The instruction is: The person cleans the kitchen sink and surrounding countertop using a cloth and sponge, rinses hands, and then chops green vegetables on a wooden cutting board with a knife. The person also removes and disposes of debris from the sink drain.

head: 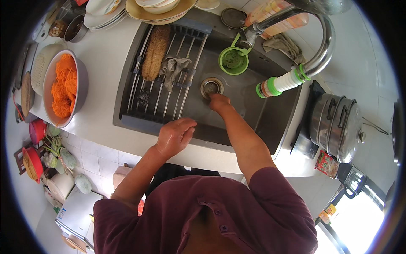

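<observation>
My right hand [219, 102] reaches down into the grey sink [244, 119], its fingers at the near edge of the round metal drain [212, 88]. The fingertips are partly hidden, so whether they grip the drain's insert does not show. Over the sink's front rim hovers my left hand [176, 137], wet, with the thumb a little apart from the fingers and nothing visible in it. A roll-up drying rack [158, 98] spans the sink's left side. On it lie a loofah [155, 52], a grey rag [173, 70] and a steel-wool scourer [143, 96].
A chrome faucet [328, 41] with a white-and-green extension [284, 83] arches over the sink's right side. Beneath its base hangs a green strainer [234, 61]. A bowl of shredded carrot [65, 87] stands left; stacked bowls [161, 14] are behind the rack. Right stands a steamer pot [336, 127].
</observation>
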The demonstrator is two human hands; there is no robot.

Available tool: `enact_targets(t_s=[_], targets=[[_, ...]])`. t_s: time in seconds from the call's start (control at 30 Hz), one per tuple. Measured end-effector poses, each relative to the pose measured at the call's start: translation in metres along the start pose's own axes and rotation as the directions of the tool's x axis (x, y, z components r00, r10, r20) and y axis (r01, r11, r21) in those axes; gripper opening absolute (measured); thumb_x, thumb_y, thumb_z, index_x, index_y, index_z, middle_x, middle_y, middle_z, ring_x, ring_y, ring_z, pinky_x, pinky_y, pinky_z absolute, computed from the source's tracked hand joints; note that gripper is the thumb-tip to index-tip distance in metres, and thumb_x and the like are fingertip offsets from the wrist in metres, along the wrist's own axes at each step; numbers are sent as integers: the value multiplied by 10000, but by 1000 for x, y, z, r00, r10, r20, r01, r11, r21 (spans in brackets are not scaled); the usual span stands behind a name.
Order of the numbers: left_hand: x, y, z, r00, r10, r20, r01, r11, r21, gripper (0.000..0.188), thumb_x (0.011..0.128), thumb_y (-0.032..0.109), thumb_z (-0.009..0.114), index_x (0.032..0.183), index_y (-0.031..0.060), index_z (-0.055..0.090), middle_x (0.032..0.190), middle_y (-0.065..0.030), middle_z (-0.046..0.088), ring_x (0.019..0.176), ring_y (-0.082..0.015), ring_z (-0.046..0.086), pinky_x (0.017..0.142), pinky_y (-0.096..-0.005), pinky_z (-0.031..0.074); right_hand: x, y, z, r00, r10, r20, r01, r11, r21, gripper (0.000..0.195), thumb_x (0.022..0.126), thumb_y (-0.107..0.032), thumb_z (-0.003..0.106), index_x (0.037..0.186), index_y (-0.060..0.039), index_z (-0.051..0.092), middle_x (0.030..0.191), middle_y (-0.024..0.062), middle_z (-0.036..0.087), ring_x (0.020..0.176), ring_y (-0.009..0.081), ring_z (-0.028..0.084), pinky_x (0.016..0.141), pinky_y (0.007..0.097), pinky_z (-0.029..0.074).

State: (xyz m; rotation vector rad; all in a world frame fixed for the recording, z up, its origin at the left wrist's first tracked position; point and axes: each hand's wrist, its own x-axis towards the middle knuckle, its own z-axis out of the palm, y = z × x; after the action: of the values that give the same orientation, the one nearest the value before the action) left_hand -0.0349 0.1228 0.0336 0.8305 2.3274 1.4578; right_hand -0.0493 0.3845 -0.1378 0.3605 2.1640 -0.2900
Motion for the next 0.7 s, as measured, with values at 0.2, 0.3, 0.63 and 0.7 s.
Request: enact_targets(t_s=[0.2,0.3,0.63,0.7], targets=[[-1,1,-2,1000,17,-11,-17,1000,-4,167,844,39,705,1007,72,701,1009,-106,730,846,-331,708,715,-395,580,2,-4,-3,998,49,30,-52,992,115,630,847,-185,570,1468,-281,543,1259,95,705,1180,281,670,967,421,534],[-3,0,-3,1000,5,0,-5,1000,-11,172,843,37,705,1011,74,698,1004,-102,728,839,-328,707,713,-396,579,-2,-8,-9,995,73,68,-83,982,170,643,843,-183,559,1475,-300,541,1209,99,725,1138,275,690,958,411,537],[-1,3,-5,1000,23,4,-23,1000,-15,179,845,34,706,1019,74,694,1003,-99,727,835,-324,706,710,-394,575,10,-1,15,988,44,-147,-2,962,272,550,835,-191,567,1371,-280,654,1280,129,695,1195,299,663,1003,386,522],[0,4,-6,1000,26,8,-26,1000,-14,179,845,34,707,1020,73,694,1003,-99,727,839,-323,707,714,-392,575,13,2,19,988,40,-148,6,955,298,534,831,-197,575,1351,-273,671,1287,130,693,1195,306,661,1012,390,518]])
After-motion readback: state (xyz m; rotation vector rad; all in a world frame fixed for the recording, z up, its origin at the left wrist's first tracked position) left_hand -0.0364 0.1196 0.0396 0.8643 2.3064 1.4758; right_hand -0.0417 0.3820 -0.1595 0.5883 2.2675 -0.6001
